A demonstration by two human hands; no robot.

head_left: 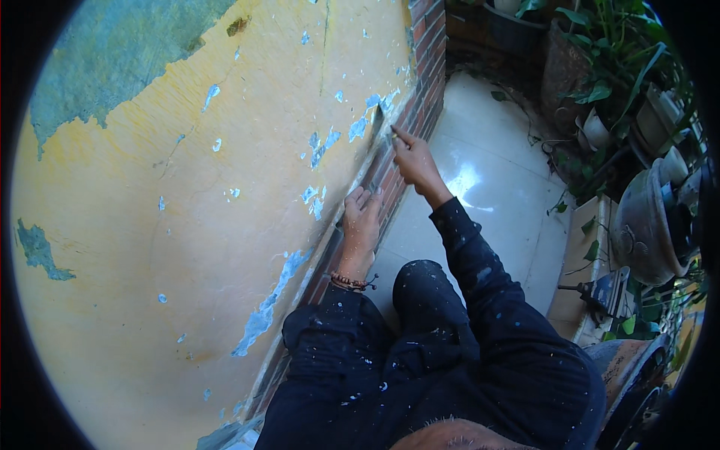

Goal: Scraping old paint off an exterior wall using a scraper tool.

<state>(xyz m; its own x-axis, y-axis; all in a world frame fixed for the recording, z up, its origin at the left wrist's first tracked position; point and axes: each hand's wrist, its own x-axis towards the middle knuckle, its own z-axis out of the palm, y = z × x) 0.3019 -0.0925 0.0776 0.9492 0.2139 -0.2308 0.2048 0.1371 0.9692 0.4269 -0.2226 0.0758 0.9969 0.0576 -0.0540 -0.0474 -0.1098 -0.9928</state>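
My right hand is closed around the handle of what looks like a scraper, its dark flat blade against the lower edge of the yellow wall. Only a small part of the tool shows past my fingers. My left hand rests on the narrow ledge above the red brick skirting, fingers extended, nothing visible in it. Peeling patches of pale blue show through the paint close to both hands. A larger bare patch runs along the wall nearer to me.
Pale glossy floor tiles lie to the right of the skirting. Potted plants crowd the far right. A large clay pot stands beside a low tiled step. A dark metal object sits near the step.
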